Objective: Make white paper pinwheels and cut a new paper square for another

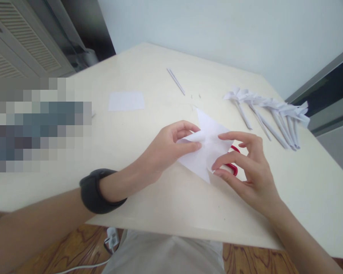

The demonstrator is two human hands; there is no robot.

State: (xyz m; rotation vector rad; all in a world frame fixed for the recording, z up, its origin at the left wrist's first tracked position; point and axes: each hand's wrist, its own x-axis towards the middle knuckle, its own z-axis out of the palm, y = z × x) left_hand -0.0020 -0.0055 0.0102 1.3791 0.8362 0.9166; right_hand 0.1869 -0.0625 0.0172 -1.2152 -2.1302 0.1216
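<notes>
A white sheet of paper point(206, 146), folded into a pointed shape, lies on the cream table point(148, 198) in front of me. My left hand point(167, 146) pinches a folded flap of it between thumb and forefinger. My right hand point(250, 169) presses its fingertips on the paper's right edge. Red-handled scissors point(233, 167) lie under the paper and my right fingers, mostly hidden. A black band sits on my left wrist.
Several folded white paper pieces with long stems point(270, 114) lie in a row at the right. A small white paper rectangle point(126, 101) and a thin rolled paper stick point(175, 80) lie farther back. A blurred area covers the left.
</notes>
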